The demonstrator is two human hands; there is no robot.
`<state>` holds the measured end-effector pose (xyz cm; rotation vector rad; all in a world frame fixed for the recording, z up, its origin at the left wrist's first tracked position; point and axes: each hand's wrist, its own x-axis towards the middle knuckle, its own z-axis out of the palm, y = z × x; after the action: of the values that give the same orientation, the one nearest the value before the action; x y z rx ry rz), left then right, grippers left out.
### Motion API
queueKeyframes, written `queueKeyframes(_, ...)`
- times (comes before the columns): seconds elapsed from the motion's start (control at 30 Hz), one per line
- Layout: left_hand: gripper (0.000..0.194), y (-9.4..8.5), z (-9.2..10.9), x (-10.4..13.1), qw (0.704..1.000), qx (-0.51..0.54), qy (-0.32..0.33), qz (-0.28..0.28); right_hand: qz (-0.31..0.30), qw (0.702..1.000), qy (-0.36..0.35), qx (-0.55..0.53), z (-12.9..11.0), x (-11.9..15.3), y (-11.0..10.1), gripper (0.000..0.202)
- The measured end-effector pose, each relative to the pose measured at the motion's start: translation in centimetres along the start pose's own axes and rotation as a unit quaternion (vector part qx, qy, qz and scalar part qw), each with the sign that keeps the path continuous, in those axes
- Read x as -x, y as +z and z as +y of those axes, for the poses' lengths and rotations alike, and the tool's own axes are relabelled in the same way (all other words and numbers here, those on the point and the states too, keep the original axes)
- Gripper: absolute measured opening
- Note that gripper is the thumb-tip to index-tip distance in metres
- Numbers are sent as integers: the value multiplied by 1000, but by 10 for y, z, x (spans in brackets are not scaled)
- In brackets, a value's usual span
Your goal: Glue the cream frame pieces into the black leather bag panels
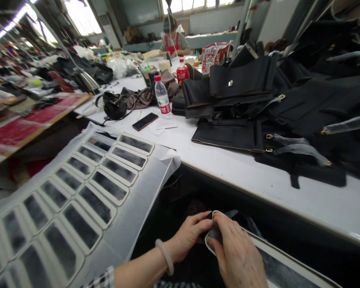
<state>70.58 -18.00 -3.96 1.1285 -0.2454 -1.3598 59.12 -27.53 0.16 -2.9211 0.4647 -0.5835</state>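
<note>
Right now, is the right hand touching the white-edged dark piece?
Touching. Head view shows the right hand with thumb and fingers closed on the white-edged dark piece.

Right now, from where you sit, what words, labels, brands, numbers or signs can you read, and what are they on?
None reads clearly.
Water bottle: red-and-white label, lettering too small and blurred.
Red-capped dark drink bottle: red label, pale lettering too blurred.
Red bag: printed all over, too blurred to read.
</note>
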Motion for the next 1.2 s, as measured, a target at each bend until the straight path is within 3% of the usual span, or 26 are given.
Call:
queueKeyframes(0.17, 35, 9, 5, -2, 993, -48, 95, 44, 4, 1000, 16, -23, 1, -2, 0, 35)
queueKeyframes(0.3, 38, 8, 3, -4, 992, -69, 99, 41, 15, 997, 65, -47, -1, 1, 1, 37)
queueKeyframes(0.47, 41, 9, 0, 0, 996, -13, 85, 20, 5, 987, 107, -121, 1, 12, 1, 51)
queueKeyframes(0.63, 40, 10, 0, 1, 993, -17, 115, 28, 30, 957, 185, -221, -1, 14, -9, 42)
queueKeyframes(0.73, 39, 11, 1, 3, 991, -11, 128, 20, 26, 979, 118, -166, -3, 13, -11, 40)
queueKeyframes(0.9, 45, 4, 5, 7, 996, 50, 66, -38, -38, 999, -8, -29, -2, 10, -6, 49)
queueKeyframes(1.07, 59, -17, 4, 4, 990, 108, -3, -87, -59, 997, -43, 17, 1, 10, -3, 50)
queueKeyframes(1.2, 57, -21, 0, 1, 992, 102, -1, -71, -62, 996, -58, 29, 0, 8, -4, 49)
